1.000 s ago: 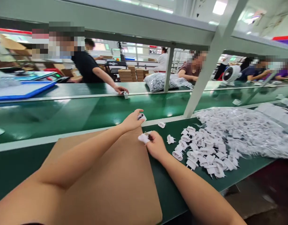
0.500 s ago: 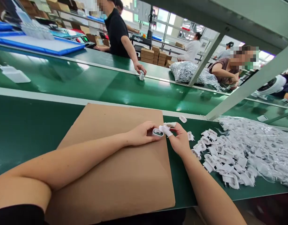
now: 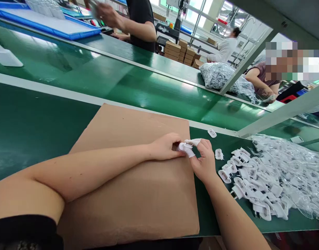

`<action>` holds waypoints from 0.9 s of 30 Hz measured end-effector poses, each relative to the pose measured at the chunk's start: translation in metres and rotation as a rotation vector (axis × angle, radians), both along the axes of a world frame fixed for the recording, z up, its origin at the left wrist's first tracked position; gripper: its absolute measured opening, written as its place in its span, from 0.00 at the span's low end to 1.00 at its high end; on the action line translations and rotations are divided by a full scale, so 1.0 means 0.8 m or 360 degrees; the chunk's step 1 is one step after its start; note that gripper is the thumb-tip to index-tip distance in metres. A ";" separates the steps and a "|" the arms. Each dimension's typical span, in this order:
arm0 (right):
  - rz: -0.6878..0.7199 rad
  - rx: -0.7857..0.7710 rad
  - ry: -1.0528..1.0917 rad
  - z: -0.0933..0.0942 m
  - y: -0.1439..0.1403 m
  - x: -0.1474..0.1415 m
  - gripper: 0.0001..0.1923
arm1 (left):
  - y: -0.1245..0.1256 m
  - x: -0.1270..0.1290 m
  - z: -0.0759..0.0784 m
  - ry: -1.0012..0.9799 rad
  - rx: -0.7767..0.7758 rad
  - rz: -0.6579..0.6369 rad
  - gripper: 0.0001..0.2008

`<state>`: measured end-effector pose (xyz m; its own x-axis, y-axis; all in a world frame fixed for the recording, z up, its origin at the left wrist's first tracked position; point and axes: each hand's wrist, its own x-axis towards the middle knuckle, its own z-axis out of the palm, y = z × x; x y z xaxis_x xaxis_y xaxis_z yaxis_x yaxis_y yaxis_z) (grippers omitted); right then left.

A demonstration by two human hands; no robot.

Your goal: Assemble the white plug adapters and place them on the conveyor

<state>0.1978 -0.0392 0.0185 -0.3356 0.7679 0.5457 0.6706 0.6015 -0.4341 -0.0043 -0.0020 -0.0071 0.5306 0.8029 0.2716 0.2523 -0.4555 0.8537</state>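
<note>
My left hand (image 3: 163, 147) and my right hand (image 3: 205, 161) meet over the right edge of a brown cardboard sheet (image 3: 133, 194). Both pinch small white plastic parts (image 3: 184, 148) pressed together between the fingertips. White finger cots cover some of my right fingertips. To the right lies a pile of loose white plug parts (image 3: 249, 184) on the green table.
A clear bag of more white parts (image 3: 289, 170) lies at the far right. Two stray parts (image 3: 212, 133) sit near the conveyor belt (image 3: 110, 83). Grey frame posts (image 3: 279, 113) cross above. Other people work beyond the belt, beside another bag of parts (image 3: 219, 74) and blue trays (image 3: 52, 26).
My left hand came back from the belt's edge with a white part and met my right hand, joining the two parts. The view tilted down and left.
</note>
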 end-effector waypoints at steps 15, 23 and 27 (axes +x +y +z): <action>-0.0331 0.0057 -0.0234 -0.004 -0.005 -0.008 0.06 | -0.005 0.003 -0.003 -0.0018 -0.0068 0.0097 0.14; -0.0299 -0.0148 0.0181 -0.028 0.029 0.021 0.29 | 0.005 0.007 0.007 0.0024 -0.0352 0.0179 0.19; -0.0811 -0.0455 -0.0223 -0.029 0.049 0.038 0.36 | 0.067 -0.001 0.019 0.0135 -0.0271 0.0533 0.24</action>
<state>0.2280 -0.0003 -0.0050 0.0594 0.9609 0.2706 0.9063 0.0617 -0.4180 -0.0049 0.0515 0.0079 0.2462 0.9654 0.0856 0.4361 -0.1892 0.8798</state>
